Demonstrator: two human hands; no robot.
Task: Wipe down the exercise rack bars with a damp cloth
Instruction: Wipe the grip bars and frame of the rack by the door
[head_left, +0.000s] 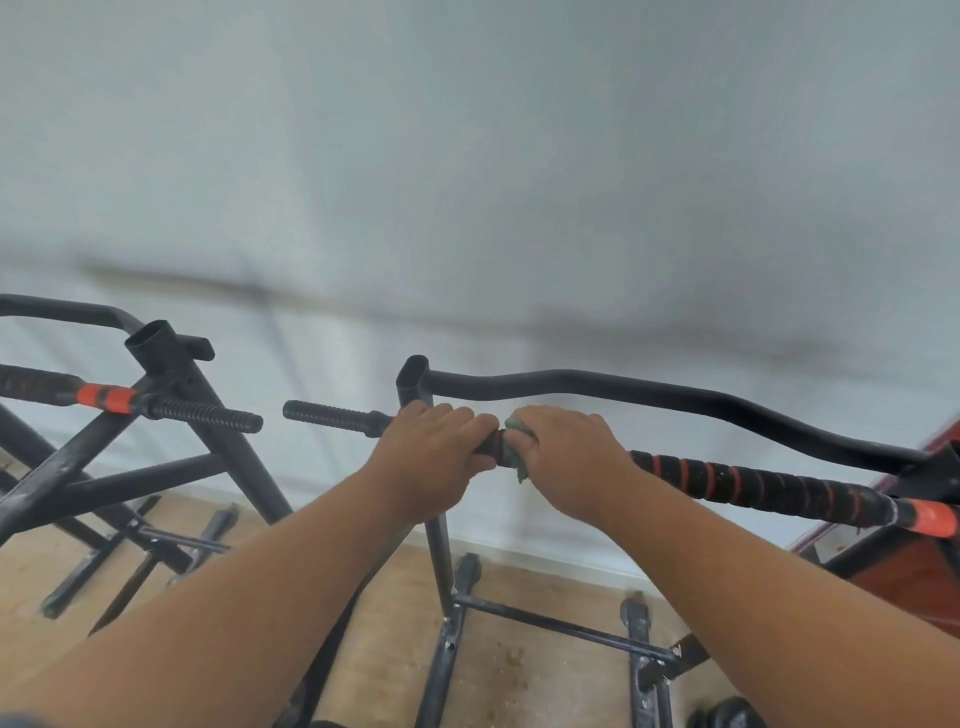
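Both hands sit side by side on the black-and-orange wrapped bar (753, 486). The left hand (431, 457) curls around it bare, while the right hand (566, 457) grips a green cloth (519, 452) wrapped against the bar. Behind runs a wavy black bar (675, 395), above the rack's upright post (439, 545) and wooden floor (519, 691).

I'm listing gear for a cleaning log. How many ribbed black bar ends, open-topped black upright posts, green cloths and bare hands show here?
Ribbed black bar ends: 2
Open-topped black upright posts: 2
Green cloth: 1
Bare hands: 2, the left hand gripping the red-striped black bar, the right hand holding the cloth
Total: 7
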